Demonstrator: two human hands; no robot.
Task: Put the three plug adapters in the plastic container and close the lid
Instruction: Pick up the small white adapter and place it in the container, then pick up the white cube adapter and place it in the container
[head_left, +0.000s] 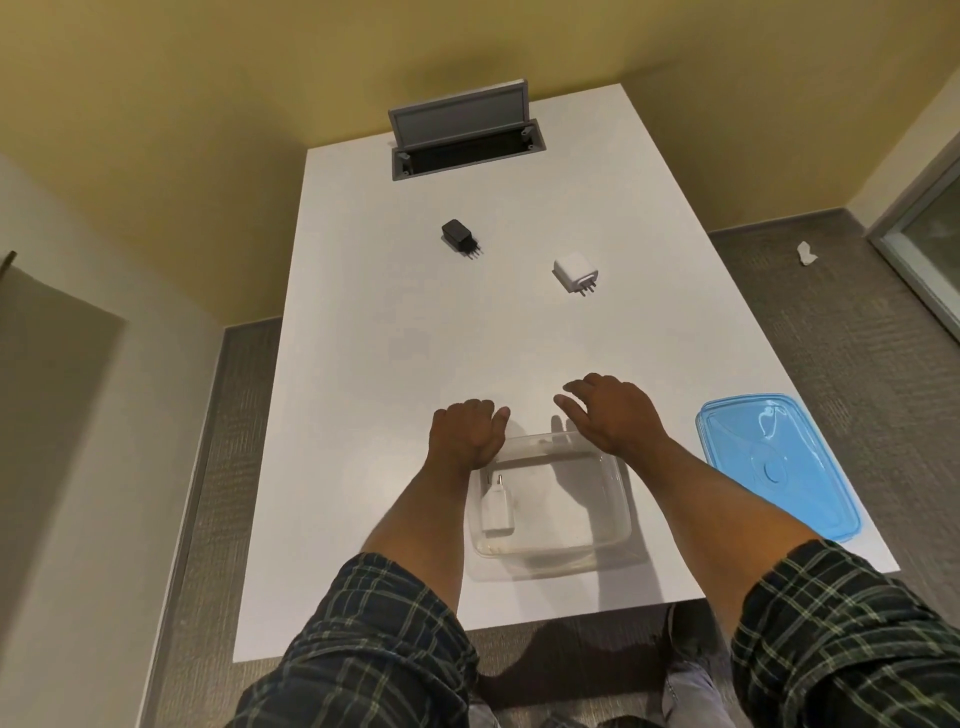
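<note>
A clear plastic container stands near the table's front edge with one white plug adapter lying inside at its left. Farther back on the table lie a black plug adapter and a second white plug adapter, both apart from my hands. The blue lid lies flat to the right of the container. My left hand hovers over the container's far left corner, fingers curled, holding nothing. My right hand is above the far rim, fingers spread and empty.
The white table has an open grey cable hatch at its far end. Grey carpet surrounds the table, with a scrap of white paper on the floor at the right. A glass door frame stands far right.
</note>
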